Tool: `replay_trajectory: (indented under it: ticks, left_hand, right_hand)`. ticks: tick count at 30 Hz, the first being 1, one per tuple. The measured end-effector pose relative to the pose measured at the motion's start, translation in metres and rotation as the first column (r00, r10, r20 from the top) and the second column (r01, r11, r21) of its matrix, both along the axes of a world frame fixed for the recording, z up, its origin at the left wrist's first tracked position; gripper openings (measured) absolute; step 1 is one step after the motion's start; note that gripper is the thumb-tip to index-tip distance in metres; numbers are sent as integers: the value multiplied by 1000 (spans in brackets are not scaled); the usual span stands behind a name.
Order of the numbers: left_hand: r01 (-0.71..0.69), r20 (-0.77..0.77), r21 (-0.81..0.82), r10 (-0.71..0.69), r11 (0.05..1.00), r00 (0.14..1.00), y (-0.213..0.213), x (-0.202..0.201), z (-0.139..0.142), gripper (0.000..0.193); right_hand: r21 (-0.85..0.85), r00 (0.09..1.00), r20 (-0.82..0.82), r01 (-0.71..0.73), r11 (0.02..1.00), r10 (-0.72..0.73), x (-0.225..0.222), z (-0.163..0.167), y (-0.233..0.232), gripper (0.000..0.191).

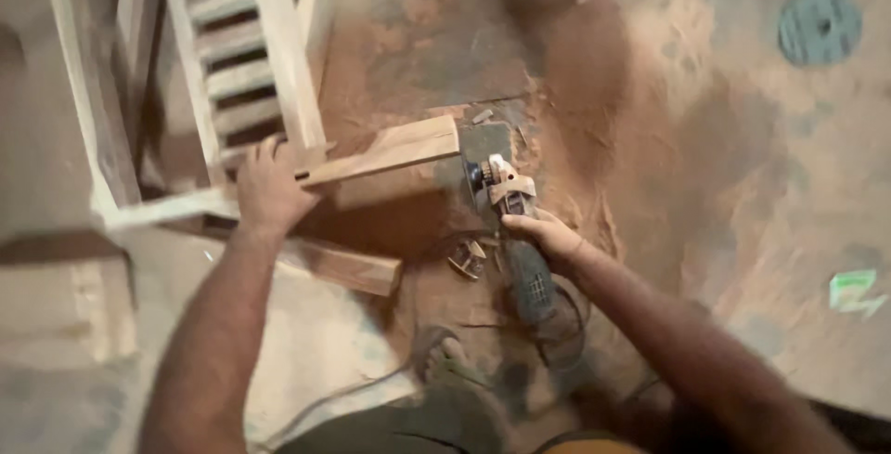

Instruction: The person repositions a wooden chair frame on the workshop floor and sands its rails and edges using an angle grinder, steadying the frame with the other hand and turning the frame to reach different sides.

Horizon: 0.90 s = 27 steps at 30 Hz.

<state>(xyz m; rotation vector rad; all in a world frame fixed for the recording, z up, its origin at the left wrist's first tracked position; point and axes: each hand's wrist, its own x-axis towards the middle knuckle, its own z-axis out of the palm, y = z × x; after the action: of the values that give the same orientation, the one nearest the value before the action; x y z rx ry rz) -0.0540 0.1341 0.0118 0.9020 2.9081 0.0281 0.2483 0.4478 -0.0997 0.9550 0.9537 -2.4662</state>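
Sawdust covers nearly the whole floor (705, 138) here, reddish and thick, heaped most around the spot where the tool meets the wood. The person stands over the work, looking straight down, 1 sandalled foot (445, 361) planted just below it.

The left hand (269, 189) lies flat and spread on the near end of a short wooden plank (390, 149), fingers wrapped over the edge, pressing it down so it does not skid or chatter. The plank juts out to the right with its free end hanging clear, which leaves that end open to the tool. It seems to rest on a second wooden block (348, 268) lying beneath and slightly nearer, though where exactly they touch is lost in shadow.

The right hand (548, 236) is closed round the body of an angle grinder (509, 222), gripping near the head, with the disc end brought right up against the plank's free end. I judge that grip is taken so far forward for control of the head. Its cable (566, 324) loops on the ground behind the wrist, kept away from the disc.

To the upper left stands a slatted wooden frame (241, 55), pale and unfinished, just beside the holding hand. Well apart at the upper right lies a round grey-green sanding disc (819, 27), and a scrap of green paper (854, 289) sits near the right edge.
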Motion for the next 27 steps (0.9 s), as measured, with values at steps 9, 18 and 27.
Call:
replay_trajectory:
  ticks: [9,18,27]
  left_hand:
    - [149,-15,280,-151,948,988,20,6,21,118]
    - [589,41,134,-599,797,800,174,62,46,88]
    - [597,154,-221,-577,771,802,208,70,25,36]
  right_hand:
    - [-307,973,-66,193,932,-223,29,-3,56,47]
    - [-366,922,-12,357,859,-388,53,12,127,64]
    - [-377,910,-74,352,856,-407,62,7,131,75]
